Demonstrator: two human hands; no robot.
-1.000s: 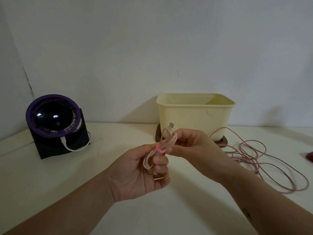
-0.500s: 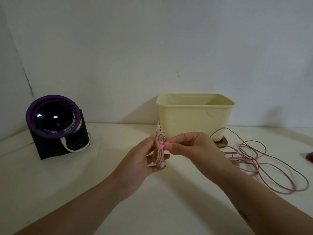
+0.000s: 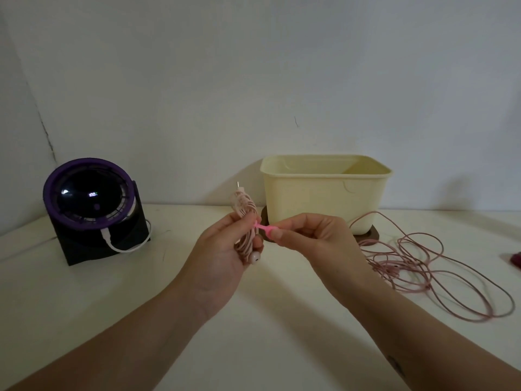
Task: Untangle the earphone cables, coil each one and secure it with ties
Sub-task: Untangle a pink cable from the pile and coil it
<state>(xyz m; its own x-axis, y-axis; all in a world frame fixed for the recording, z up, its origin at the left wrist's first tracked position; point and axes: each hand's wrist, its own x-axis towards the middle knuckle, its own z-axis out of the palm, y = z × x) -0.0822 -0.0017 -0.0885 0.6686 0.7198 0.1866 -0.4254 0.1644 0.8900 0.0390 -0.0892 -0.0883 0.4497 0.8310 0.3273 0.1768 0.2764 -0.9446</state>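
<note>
A coiled pale pink earphone cable [image 3: 244,211] stands upright in my left hand [image 3: 222,255], its plug pointing up and an earbud hanging at the bottom. A bright pink tie [image 3: 264,228] wraps the coil's middle. My right hand [image 3: 310,238] pinches the tie's free end and holds it stretched to the right. A second pink earphone cable [image 3: 431,266] lies loose and tangled in wide loops on the white table [image 3: 84,300] at the right.
A cream plastic tub [image 3: 324,198] sits on a dark brown base behind my hands, against the wall. A purple-rimmed black fan [image 3: 90,204] with a white cord stands at the left. A dark red object [image 3: 516,259] shows at the right edge.
The coil has turned upright in my left hand and been squeezed into a tight bundle. My right hand has drawn the pink tie out to the right, away from the coil.
</note>
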